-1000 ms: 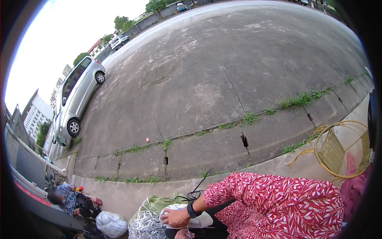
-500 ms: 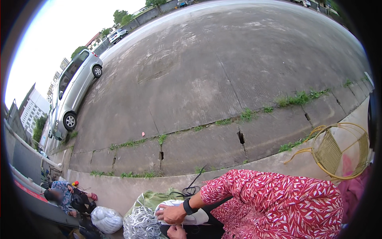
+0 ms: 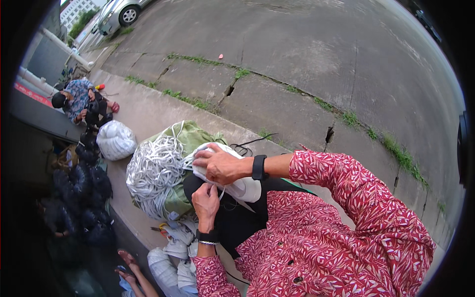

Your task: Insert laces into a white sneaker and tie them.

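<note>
A white shoe (image 3: 249,190) lies across my black-trousered lap. My right hand (image 3: 221,163), with a black watch at the wrist, is closed over its upper part. My left hand (image 3: 205,200), wearing a bracelet, is below it with fingertips pinched on a thin white shoelace (image 3: 220,192) that runs from the shoe. Part of the shoe is hidden beneath my right hand. Against my knee sits a big tangled heap of white shoelaces (image 3: 157,171) on a green sack (image 3: 195,133).
More white shoes (image 3: 175,250) lie by my left forearm, near orange-handled scissors (image 3: 161,228). A stuffed white bag (image 3: 116,140) and black bags (image 3: 81,185) stand to the left. A co-worker (image 3: 79,101) sits beyond; another person's legs (image 3: 132,272) show below. Black cord (image 3: 245,147) trails on concrete.
The view has swung down and leftward, bringing my left forearm, the white shoes and the black bags into sight. My hands stay at the shoe, the right one still over it.
</note>
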Available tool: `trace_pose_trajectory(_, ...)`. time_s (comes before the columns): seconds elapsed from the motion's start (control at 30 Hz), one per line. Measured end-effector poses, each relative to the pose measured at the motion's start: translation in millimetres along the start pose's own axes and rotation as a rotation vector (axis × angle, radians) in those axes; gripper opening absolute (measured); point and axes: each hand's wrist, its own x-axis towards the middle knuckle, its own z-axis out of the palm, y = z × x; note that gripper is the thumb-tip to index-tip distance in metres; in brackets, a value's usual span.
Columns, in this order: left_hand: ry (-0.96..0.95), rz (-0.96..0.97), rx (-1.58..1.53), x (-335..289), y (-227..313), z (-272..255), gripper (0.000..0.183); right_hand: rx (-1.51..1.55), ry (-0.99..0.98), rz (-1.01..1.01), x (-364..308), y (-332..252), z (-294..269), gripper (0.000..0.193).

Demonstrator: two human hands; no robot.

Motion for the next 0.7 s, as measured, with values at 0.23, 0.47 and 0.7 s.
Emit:
trace_pose_trajectory(0.23,0.02,-0.109,-0.095,-7.8,-5.3,-3.6,0.011,0.011,-0.028,-0.005,3.8,-12.2,-9.4,0.008)
trace_pose_trajectory(0.47,0.138,-0.048,-0.011,-6.9,1.8,3.3,0.023,-0.019,-0.049,0.003,3.2,-13.0,-13.5,0.008)
trace_pose_trajectory(0.7,-0.006,0.262,0.241,4.1,6.3,-24.6,0.038,-0.026,-0.068,-0.051,5.7,-9.9,-13.1,0.007)
